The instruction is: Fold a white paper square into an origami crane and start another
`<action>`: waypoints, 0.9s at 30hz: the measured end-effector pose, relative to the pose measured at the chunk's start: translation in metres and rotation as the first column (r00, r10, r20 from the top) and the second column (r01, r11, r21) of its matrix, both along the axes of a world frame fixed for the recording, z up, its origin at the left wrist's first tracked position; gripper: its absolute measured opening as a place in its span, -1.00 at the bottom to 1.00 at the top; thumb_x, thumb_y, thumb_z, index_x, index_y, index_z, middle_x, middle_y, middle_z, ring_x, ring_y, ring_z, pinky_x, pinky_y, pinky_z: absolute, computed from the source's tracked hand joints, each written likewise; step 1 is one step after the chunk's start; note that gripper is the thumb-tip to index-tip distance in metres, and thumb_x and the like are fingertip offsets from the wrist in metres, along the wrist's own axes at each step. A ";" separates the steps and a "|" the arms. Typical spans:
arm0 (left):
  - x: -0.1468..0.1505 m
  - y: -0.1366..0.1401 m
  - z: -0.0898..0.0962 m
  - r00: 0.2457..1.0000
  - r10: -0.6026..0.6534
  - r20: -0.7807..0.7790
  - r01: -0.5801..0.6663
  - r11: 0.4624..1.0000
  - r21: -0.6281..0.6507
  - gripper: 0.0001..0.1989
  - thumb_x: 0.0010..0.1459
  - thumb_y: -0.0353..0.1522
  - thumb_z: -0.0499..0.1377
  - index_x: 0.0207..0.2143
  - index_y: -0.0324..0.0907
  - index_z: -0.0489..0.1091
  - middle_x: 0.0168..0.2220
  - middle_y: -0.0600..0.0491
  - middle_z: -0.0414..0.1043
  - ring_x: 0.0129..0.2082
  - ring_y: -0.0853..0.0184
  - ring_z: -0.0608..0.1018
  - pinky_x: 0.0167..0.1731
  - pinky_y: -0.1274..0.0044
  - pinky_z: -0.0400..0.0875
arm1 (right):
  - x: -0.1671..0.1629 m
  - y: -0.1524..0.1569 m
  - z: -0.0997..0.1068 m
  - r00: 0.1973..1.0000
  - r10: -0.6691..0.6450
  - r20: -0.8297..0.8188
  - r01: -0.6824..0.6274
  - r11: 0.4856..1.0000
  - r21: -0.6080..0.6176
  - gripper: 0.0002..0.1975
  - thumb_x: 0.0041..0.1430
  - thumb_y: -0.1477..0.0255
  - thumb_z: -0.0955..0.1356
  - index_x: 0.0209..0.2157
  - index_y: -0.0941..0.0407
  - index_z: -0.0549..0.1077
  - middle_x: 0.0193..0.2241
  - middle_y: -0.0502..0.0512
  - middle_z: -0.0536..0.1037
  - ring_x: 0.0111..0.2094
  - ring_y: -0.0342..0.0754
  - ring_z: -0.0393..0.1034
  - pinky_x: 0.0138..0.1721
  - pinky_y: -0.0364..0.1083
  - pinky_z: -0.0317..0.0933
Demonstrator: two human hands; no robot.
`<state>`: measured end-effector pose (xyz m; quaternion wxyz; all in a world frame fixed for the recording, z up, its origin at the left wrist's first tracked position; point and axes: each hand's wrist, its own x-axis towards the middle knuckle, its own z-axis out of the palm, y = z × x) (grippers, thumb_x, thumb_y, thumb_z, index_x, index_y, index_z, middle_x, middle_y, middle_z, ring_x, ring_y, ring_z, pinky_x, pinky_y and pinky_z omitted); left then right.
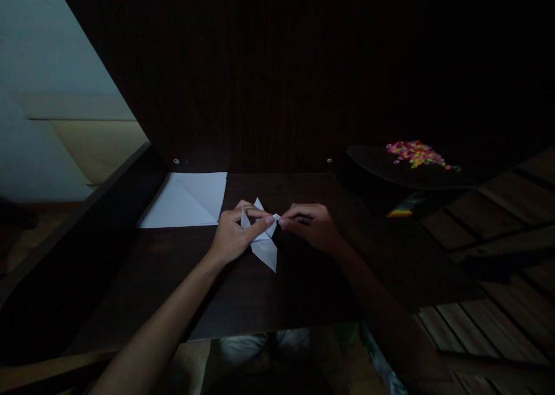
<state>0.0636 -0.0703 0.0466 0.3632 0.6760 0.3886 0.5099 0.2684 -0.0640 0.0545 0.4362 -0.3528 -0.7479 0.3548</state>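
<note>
legible text: none | white sheets (186, 201), left of centre: no writing readable | folded white paper (265, 253), centre: none readable | yellow-and-orange patch (399, 213), right of centre: too small and dim to tell | small coloured pieces (417, 154), right: too small to tell any marks

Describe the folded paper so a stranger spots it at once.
Find the dark desk, then the left hand and right hand close together near its middle. Both hold the white folded paper. Unlike the flat white sheets to its left, it is creased into sharp points.
</note>
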 end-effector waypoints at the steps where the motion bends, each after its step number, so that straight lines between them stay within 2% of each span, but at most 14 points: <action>1: 0.000 0.000 0.000 1.000 0.005 0.002 -0.005 1.000 0.004 -0.88 0.05 -0.27 0.33 -0.41 -0.14 0.59 -0.41 0.02 0.51 -0.33 0.28 0.50 -0.28 0.45 0.38 | 0.000 0.000 0.000 1.000 0.000 0.015 0.000 0.999 0.037 -0.79 0.15 0.28 0.42 -0.43 0.12 0.56 -0.48 0.03 0.58 -0.47 -0.14 0.43 -0.44 -0.16 0.25; 4: 0.000 -0.001 0.001 1.000 0.003 0.000 -0.003 1.000 0.018 -0.89 0.06 -0.28 0.32 -0.41 -0.14 0.59 -0.40 0.02 0.51 -0.32 0.27 0.50 -0.26 0.45 0.39 | -0.001 0.000 0.000 0.999 -0.002 0.044 -0.003 0.992 0.125 -0.81 0.17 0.30 0.40 -0.42 0.12 0.55 -0.47 0.03 0.56 -0.46 -0.13 0.41 -0.41 -0.14 0.24; 11: -0.001 0.000 0.002 0.999 -0.017 -0.028 0.016 1.000 -0.012 -0.88 0.06 -0.27 0.32 -0.39 -0.13 0.59 -0.42 0.03 0.48 -0.34 0.29 0.48 -0.30 0.47 0.36 | -0.010 -0.003 0.000 0.999 -0.051 0.015 0.047 0.981 0.189 -0.86 0.17 0.34 0.40 -0.32 0.11 0.55 -0.40 0.07 0.57 -0.44 -0.14 0.38 -0.43 -0.14 0.23; 15: -0.002 0.001 0.002 0.998 -0.047 -0.031 0.044 0.995 -0.085 -0.84 0.08 -0.23 0.31 -0.37 -0.14 0.60 -0.37 0.02 0.49 -0.31 0.28 0.50 -0.27 0.46 0.36 | -0.011 -0.002 -0.002 0.997 -0.068 -0.021 0.071 0.988 0.140 -0.89 0.18 0.37 0.39 -0.36 0.11 0.53 -0.43 0.04 0.54 -0.46 -0.14 0.36 -0.45 -0.14 0.20; 20: -0.003 0.002 0.003 0.993 -0.110 -0.036 0.104 0.986 -0.133 -0.75 0.13 -0.20 0.27 -0.22 -0.16 0.57 -0.28 -0.03 0.54 -0.23 0.22 0.52 -0.16 0.40 0.35 | -0.008 0.001 -0.007 0.978 -0.139 -0.153 0.147 0.988 0.047 -0.88 0.13 0.39 0.40 -0.45 0.11 0.48 -0.48 -0.02 0.46 -0.51 -0.18 0.30 -0.53 -0.17 0.13; 23: -0.004 0.002 0.002 0.988 -0.147 -0.052 0.140 0.983 -0.116 -0.74 0.10 -0.22 0.30 -0.20 -0.17 0.55 -0.24 -0.04 0.55 -0.18 0.19 0.52 -0.10 0.37 0.34 | -0.007 0.002 -0.008 0.965 -0.160 -0.209 0.174 0.983 0.051 -0.88 0.12 0.42 0.39 -0.49 0.11 0.47 -0.49 -0.04 0.44 -0.53 -0.18 0.29 -0.54 -0.18 0.13; 27: -0.004 0.002 0.000 0.981 -0.182 -0.067 0.175 0.979 -0.103 -0.74 0.04 -0.25 0.34 -0.22 -0.18 0.54 -0.20 -0.03 0.55 -0.13 0.18 0.52 -0.04 0.36 0.33 | -0.007 0.001 -0.007 0.965 -0.170 -0.201 0.191 0.977 0.093 -0.89 0.12 0.44 0.39 -0.48 0.11 0.49 -0.50 -0.04 0.45 -0.53 -0.19 0.29 -0.53 -0.17 0.14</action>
